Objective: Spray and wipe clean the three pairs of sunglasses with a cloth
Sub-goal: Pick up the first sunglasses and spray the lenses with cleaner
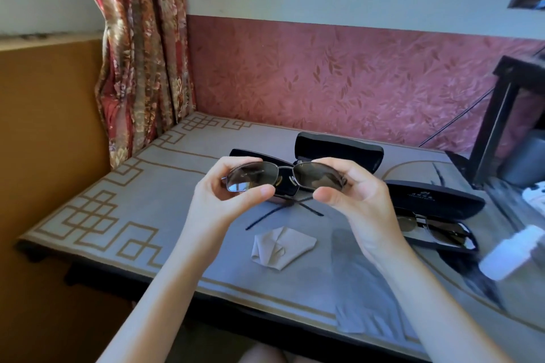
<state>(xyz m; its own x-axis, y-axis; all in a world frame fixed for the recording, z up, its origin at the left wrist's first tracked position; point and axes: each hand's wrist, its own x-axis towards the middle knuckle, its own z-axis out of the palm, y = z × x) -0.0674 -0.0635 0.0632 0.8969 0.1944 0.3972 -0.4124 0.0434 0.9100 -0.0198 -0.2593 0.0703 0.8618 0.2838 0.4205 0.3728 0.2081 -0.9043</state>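
Sunglasses (284, 178), thin metal frame and dark rectangular lenses, are pinched at either end by left hand (224, 194) and right hand (351, 194), above a crumpled grey cloth (281, 247).

Sunglasses (286, 178): thin metal frame, dark lenses, pinched level between left hand (224, 194) and right hand (354, 194), temples crossed beneath. Grey cloth (281, 247), crumpled, lies below and between the hands. Second pair (436, 228) lies right of right hand. White spray bottle (511, 255) farther right, blurred.

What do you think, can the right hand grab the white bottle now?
Probably not yet: the right hand is busy holding the sunglasses with the left hand. The white bottle lies uncovered on the table to its right, so after letting go it likely could.
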